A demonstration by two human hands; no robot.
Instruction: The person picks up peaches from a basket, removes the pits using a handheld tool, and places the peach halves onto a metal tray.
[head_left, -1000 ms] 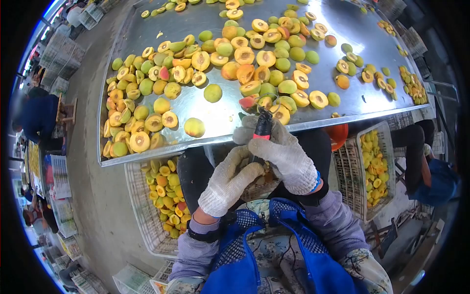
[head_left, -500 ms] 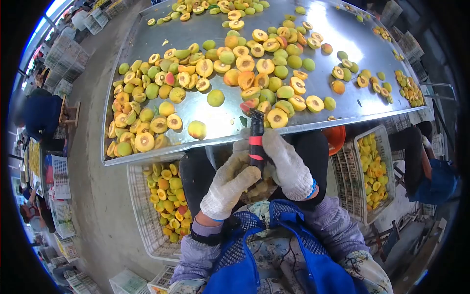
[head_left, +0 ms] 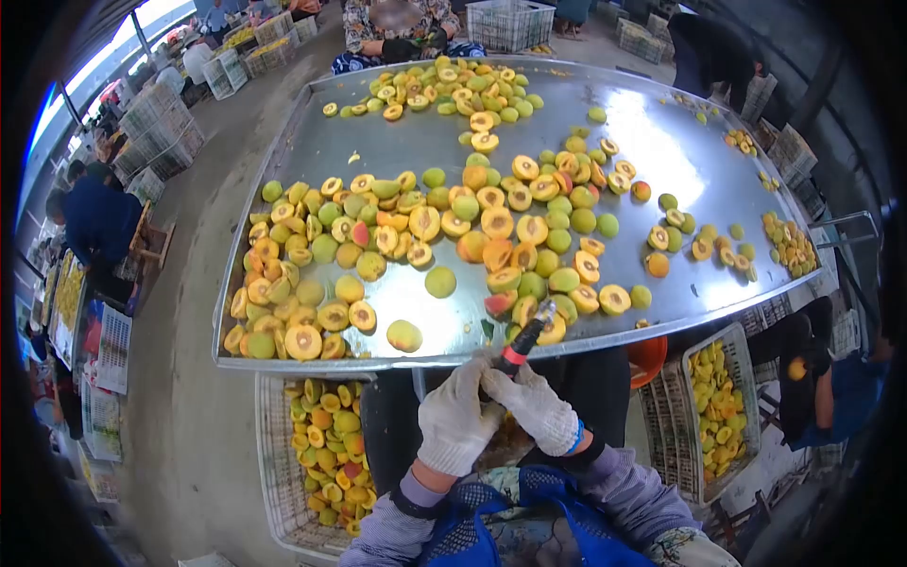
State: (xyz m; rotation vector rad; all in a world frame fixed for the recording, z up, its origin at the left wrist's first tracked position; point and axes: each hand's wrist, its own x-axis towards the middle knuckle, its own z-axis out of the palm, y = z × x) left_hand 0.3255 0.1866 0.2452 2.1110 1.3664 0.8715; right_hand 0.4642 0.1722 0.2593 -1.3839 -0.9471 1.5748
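A black-handled tool with red bands (head_left: pixel 516 352) slants up over the near edge of the metal table (head_left: pixel 378 361), its metallic tip beside the halved fruit (head_left: pixel 552 331). Around its lower handle my right hand (head_left: pixel 535 406), in a white knit glove, is closed. My left hand (head_left: pixel 457 416), gloved too, is pressed against the right one with its fingers bent; whether it holds anything is hidden. Whole and halved yellow-green fruit (head_left: pixel 425 223) lies across the table.
Crates of fruit stand below the table at the left (head_left: pixel 274 472) and right (head_left: pixel 742 435). A red bucket (head_left: pixel 647 357) is under the near edge. One person (head_left: pixel 406 28) sits across the table; another (head_left: pixel 827 378) is at the right.
The view has tilted up, showing more of the table's far side. The tool has swung from upright to slanting right, and its metallic tip now shows. Both hands have drawn closer together.
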